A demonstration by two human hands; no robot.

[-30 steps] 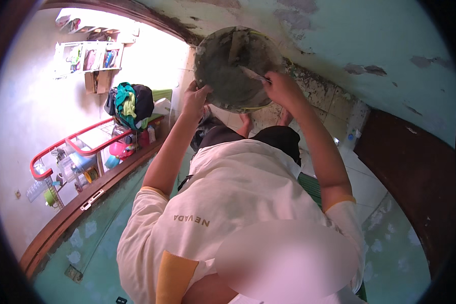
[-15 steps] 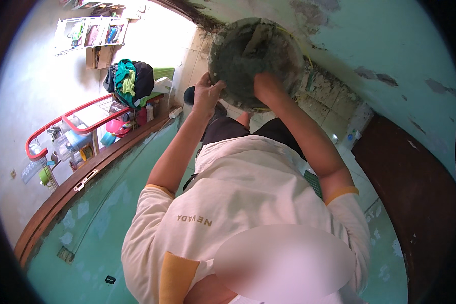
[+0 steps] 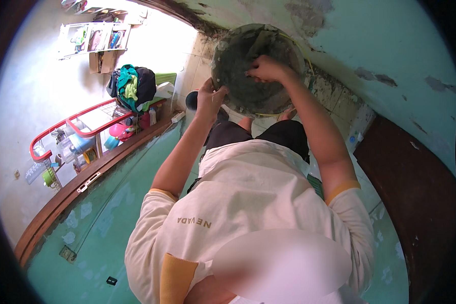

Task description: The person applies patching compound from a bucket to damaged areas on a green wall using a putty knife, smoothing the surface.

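Observation:
A round, dark grey bucket [image 3: 258, 110] crusted with dried cement stands in front of me, near the base of the wall. Wet-looking grey material [image 3: 233, 58] coats its inside, and a flat, stick-like piece [image 3: 262, 41] leans at its far side. My left hand [image 3: 209, 96] grips the near-left rim, thumb and fingers closed on it. Over the bucket's inside reaches my right hand [image 3: 268, 70], fingers curled together. A tiny pale bit shows at its fingertips; what it holds, if anything, I cannot make out.
A peeling green wall [image 3: 370, 45] rises close behind the bucket to the right. On the left are a red-edged rack [image 3: 68, 121] with household items, a heap of clothes [image 3: 131, 86] and a white shelf [image 3: 93, 38]. A dark brown panel [image 3: 408, 192] stands at right.
My right hand has moved up and slightly left over the bucket, its fingers now visible. My left hand stays on the rim. The whole view has shifted slightly.

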